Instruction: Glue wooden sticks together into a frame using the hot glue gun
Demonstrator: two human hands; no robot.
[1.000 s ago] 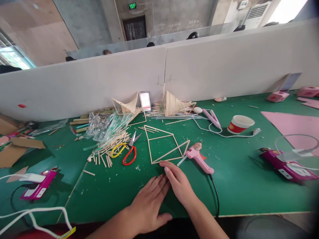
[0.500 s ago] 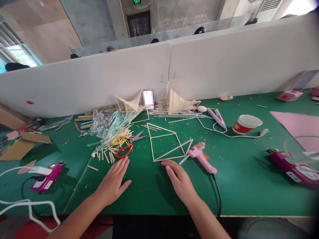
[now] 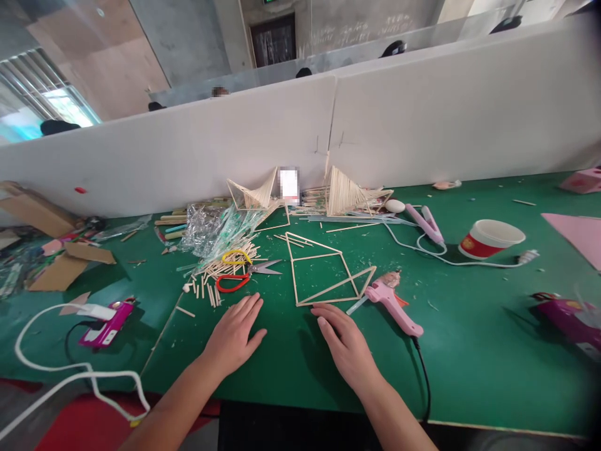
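My left hand (image 3: 237,332) rests palm down on the green table with its fingers stretched out, holding nothing. Just beyond its fingertips lie scissors (image 3: 263,268) with one yellow and one red handle, blades pointing right. My right hand (image 3: 345,343) is also empty, its fingers extended and slightly bent. Its fingertips are at the near edge of a flat frame of thin wooden sticks (image 3: 295,282); whether they touch it I cannot tell. A pink glue gun (image 3: 393,305) lies right of the frame, its nozzle end beside the frame's right corner.
Loose cut sticks (image 3: 213,294) and crumpled clear plastic (image 3: 200,232) lie behind the scissors. Two stick models (image 3: 345,191) stand by the white partition (image 3: 188,150). At right are a paper cup (image 3: 486,245) and a pink corded tool (image 3: 425,224); at left, a purple power strip (image 3: 107,326).
The view has shifted, so most things appear further right. The scissors have turned slightly, their blades now pointing more directly right. My left hand is now apart from the red handle, slightly further right.
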